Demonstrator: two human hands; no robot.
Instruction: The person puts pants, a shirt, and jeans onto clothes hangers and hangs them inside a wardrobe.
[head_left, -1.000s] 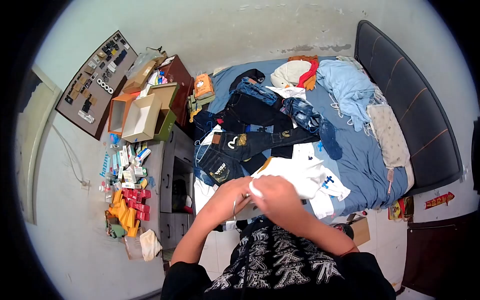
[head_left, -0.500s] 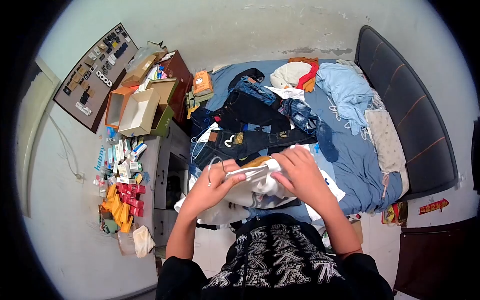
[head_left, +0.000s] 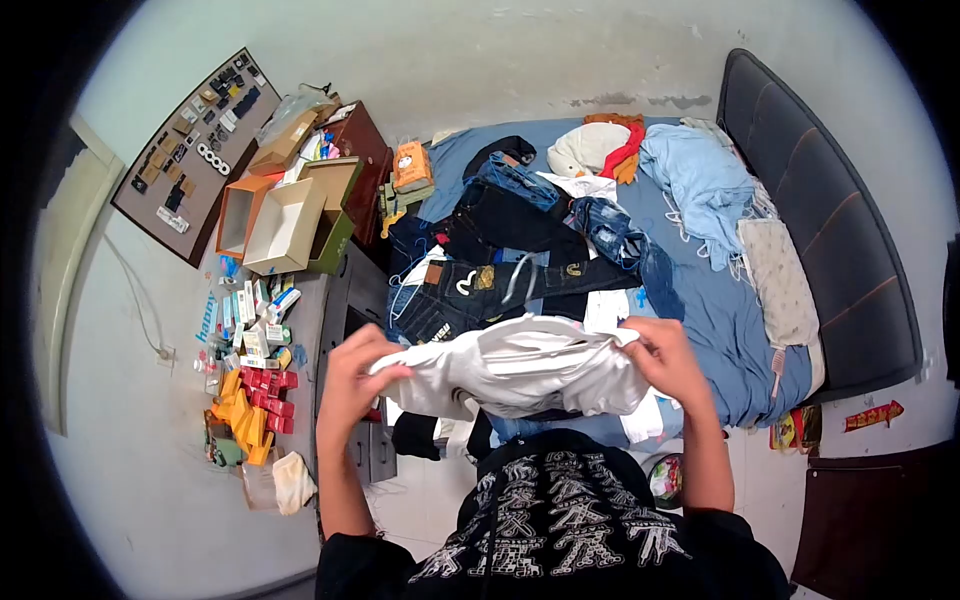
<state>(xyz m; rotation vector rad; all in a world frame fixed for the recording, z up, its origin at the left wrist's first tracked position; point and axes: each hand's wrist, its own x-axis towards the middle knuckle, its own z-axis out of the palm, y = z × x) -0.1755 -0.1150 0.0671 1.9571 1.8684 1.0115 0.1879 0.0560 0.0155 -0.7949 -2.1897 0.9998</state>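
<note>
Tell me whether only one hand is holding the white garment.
No, the left hand and right hand grip opposite ends of the white garment.

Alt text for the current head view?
A person's left hand and right hand hold a white fabric garment between them, a curved grey hook above it. Beyond is a blue-sheeted bed strewn with dark denim trousers.

white garment [head_left: 520,368], dark jeans [head_left: 478,297] with white and gold motifs, blue bedsheet [head_left: 718,318], orange-stitched dark headboard [head_left: 815,215]
</note>
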